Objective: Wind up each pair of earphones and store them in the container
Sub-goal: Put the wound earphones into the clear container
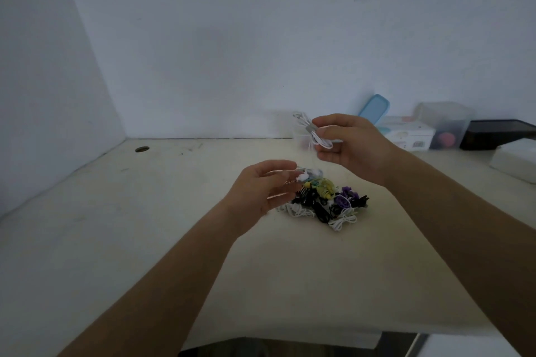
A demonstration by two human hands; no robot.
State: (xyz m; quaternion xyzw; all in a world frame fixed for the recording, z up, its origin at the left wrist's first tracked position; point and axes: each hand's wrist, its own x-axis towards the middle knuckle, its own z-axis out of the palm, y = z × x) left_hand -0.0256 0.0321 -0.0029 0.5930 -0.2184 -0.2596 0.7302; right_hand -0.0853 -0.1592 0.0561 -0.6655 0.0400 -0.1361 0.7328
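Note:
A wound bundle of white earphones (311, 131) is held up above the table, pinched between the thumb and fingers of my right hand (352, 145). Behind it stands a clear container (300, 134), mostly hidden by the bundle and the hand. My left hand (262, 187) hovers lower and to the left with relaxed, spread fingers, holding nothing. Just right of it a pile of earphones (326, 200) in white, black, yellow and purple lies on the cream table (145, 211).
At the back right stand a blue lid (374, 109) leaning on the wall, a white box (406, 133), a clear box (445, 127), a black tray (496, 133) and a white block (514, 159). A round hole (142, 149) is at the table's back left.

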